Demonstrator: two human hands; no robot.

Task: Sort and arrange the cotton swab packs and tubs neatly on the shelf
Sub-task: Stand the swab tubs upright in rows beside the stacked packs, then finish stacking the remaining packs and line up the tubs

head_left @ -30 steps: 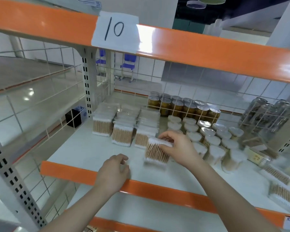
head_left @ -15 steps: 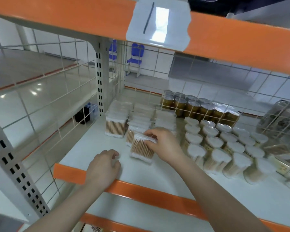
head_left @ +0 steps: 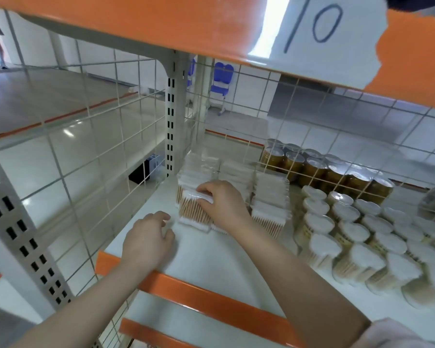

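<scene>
Fingers of the right hand curl over the top edge of a clear cotton swab pack, thumb under its white tips, holding it upright on the white shelf at about 11 o'clock from the person's reach. The pack stands at the front of the leftmost row of swab packs, touching the pack behind it. The left hand rests on the shelf just at 8 o'clock of the held pack, fingers loosely bent and holding nothing, fingertips close to the pack's lower corner but apart from it.

Two more rows of packs run back at 12 to 1 o'clock, hard against one another. At 3 o'clock, round swab tubs with white tops crowd the shelf in uneven rows, the nearest ones blurred. Behind a wire grid at 1 o'clock stand gold-coloured cans. The orange front rail crosses beneath both forearms. Overhead, an orange beam carries a paper label with a handwritten "10"
</scene>
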